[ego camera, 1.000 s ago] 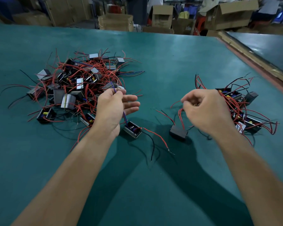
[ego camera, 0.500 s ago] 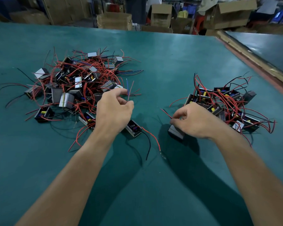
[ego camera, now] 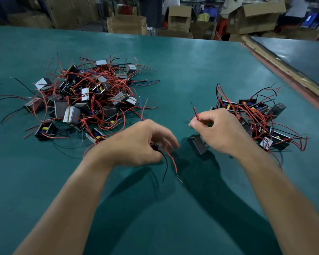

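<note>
My left hand [ego camera: 136, 144] curls over a small transformer, which it hides; that part's black and red wires [ego camera: 170, 162] trail out below my fingers onto the mat. My right hand [ego camera: 221, 133] pinches a red wire [ego camera: 195, 112] whose stripped tip points up. A dark transformer block [ego camera: 198, 144] sits tilted just under that hand. A big tangled pile of transformers with red and black leads [ego camera: 81, 103] lies to the left. A smaller pile [ego camera: 256, 118] lies to the right, behind my right hand.
The work surface is a green mat [ego camera: 173, 70]. A raised wooden edge [ego camera: 284, 70] runs along the right side. Cardboard boxes [ego camera: 126, 23] stand beyond the far edge.
My left hand dropped the upright wire ends and moved down-right to close over the transformer near the middle. My right hand lifted from the dark block, pulling a red wire up.
</note>
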Available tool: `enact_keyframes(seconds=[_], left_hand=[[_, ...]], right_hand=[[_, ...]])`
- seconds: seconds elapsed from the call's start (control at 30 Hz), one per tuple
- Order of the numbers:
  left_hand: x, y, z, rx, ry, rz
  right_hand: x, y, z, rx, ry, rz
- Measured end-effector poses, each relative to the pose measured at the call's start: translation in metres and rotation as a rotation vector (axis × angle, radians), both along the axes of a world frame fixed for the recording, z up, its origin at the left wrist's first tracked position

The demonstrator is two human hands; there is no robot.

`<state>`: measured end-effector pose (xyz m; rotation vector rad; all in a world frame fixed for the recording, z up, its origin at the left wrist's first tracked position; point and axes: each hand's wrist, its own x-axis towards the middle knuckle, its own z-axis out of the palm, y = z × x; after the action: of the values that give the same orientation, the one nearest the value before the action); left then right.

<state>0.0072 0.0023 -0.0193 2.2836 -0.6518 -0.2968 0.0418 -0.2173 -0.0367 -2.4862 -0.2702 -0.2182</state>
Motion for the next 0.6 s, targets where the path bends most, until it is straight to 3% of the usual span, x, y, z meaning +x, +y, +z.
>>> enact_keyframes(seconds=[0.17,0.3,0.5,0.6], left_hand=[[0.005,-0.006,-0.011,0.011,-0.127,0.244],[0.006,-0.011,-0.018,0.053,-0.223,0.503],[0.006,-0.01,-0.013,-0.241,0.133,0.404],[0.008,-0.014,-0.014,-0.383,0.114,0.517]], right_hand=[[-0.002,0.002,0.002,0.031,-0.037,0.101],[-0.004,0.0,0.002,-0.026,0.097,0.074],[-0.003,-0.005,0.004,-0.134,0.023,-0.123],[-0.005,-0.004,0.005,-0.206,0.095,-0.106]])
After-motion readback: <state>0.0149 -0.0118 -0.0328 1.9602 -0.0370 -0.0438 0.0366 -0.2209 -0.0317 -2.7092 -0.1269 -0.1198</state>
